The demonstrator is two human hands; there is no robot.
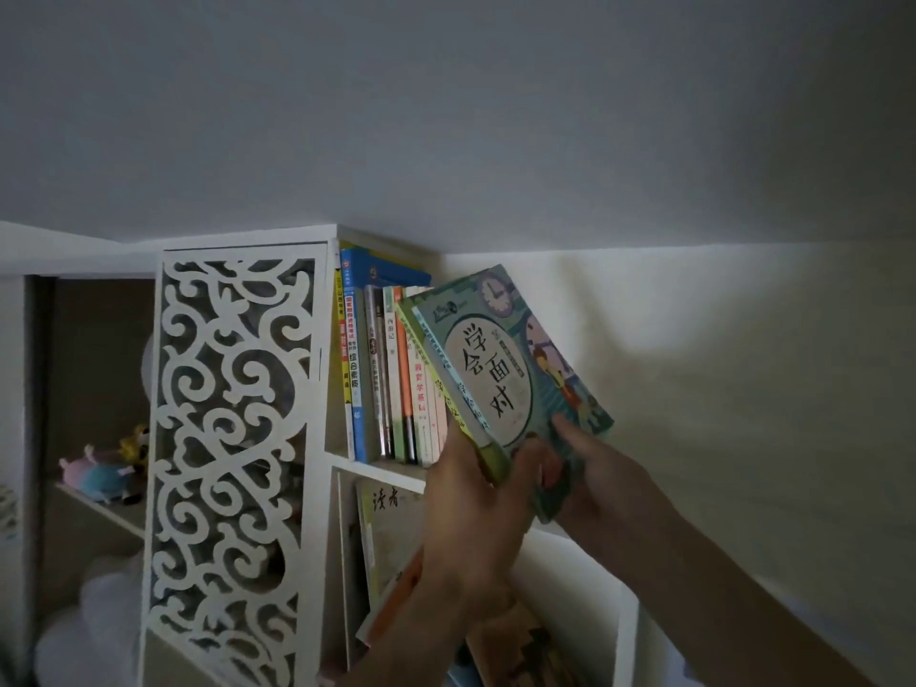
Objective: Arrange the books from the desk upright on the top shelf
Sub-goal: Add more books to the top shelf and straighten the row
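Both hands hold a small stack of thin green-covered books (515, 374) tilted to the right, in front of the top shelf (376, 471) at its right end. My left hand (476, 508) grips the stack's lower spine edge, thumb on the front cover. My right hand (600, 473) holds the lower right corner, fingers over the cover. Several books (381, 379) stand upright on the top shelf to the left of the stack, from a tall blue one to pale thin ones. The desk is out of view.
A white carved fretwork panel (233, 438) stands left of the book compartment. Leaning books and magazines (391, 538) fill the shelf below. Plush toys (106, 468) sit on a left shelf. The ceiling lies close above the shelf unit; the wall is to the right.
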